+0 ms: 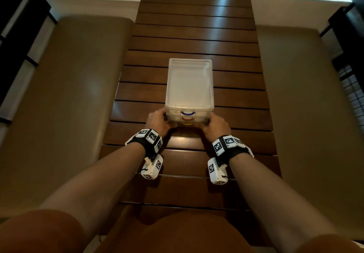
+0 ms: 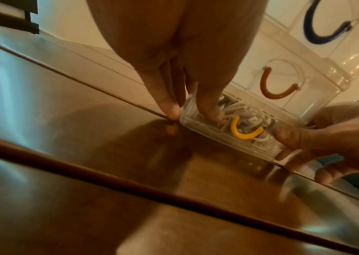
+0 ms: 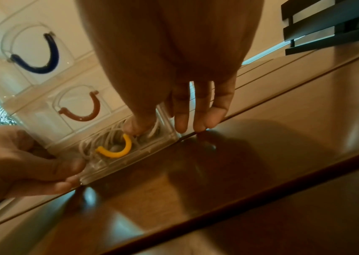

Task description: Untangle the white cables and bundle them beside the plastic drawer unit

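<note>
A clear plastic drawer unit (image 1: 189, 87) stands at the centre of the head view on a dark slatted desk (image 1: 236, 95). Both hands grip its near bottom corners: the left hand (image 1: 157, 122) and right hand (image 1: 215, 125) each have the thumb on the front and fingers curled round the side. White cables (image 2: 239, 112) lie tangled in the lowest drawer, behind its yellow handle (image 2: 245, 130). They look light, limp and prone to snagging; the yellow handle seems the best hold for opening, then the cable ends for untangling.
</note>
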Motion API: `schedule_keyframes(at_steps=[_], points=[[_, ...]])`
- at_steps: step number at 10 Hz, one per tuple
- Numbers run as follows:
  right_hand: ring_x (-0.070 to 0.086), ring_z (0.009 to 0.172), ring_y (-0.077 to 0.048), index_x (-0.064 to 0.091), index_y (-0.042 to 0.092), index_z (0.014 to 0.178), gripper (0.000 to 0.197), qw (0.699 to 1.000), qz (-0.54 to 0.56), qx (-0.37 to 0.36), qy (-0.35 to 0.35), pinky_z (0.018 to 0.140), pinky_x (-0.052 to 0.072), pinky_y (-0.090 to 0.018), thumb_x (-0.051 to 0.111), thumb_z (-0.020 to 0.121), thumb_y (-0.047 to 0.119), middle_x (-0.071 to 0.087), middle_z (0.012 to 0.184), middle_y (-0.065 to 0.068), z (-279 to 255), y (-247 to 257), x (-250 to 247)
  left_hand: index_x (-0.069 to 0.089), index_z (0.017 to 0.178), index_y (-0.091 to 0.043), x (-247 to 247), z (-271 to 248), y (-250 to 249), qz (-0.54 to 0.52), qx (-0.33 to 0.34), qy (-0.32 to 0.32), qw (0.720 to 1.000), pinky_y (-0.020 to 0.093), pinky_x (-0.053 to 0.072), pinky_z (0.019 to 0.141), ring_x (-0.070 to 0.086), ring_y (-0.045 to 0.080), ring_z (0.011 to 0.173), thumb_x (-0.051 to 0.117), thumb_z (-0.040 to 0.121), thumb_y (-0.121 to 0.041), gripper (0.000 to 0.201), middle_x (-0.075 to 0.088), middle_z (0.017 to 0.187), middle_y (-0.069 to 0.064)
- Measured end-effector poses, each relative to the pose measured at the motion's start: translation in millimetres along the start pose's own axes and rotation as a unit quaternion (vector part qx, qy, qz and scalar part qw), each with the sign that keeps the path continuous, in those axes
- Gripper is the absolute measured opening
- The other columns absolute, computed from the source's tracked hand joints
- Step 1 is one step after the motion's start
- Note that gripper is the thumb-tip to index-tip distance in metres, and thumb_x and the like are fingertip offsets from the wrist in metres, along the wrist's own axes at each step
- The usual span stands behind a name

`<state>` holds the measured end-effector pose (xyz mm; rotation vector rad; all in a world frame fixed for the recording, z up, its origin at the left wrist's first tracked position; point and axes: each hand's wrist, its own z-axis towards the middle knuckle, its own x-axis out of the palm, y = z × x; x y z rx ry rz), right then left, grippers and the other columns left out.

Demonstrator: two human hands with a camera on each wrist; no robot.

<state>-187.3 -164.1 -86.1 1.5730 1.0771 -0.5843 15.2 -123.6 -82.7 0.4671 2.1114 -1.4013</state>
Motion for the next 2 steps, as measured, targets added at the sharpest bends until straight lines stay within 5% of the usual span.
schedule_keyframes(at_steps=[2], points=[[0.063,0.105,-0.017,0.052,0.030,0.126,0.056,0.985,0.150,0.016,0.079,0.089,0.050,-0.033,0.077,0.076,0.022,0.067,0.116,0.002,-5.2,-11.0,-9.5,0.049,0.133,-0.023,2.3,-8.8,18.4,-0.093,-0.052,-0.021,0.994,0.021,0.053,0.076,0.064,0.009,0.087,0.077,0.075,-0.007,0.067,0.065,0.111,-0.001]])
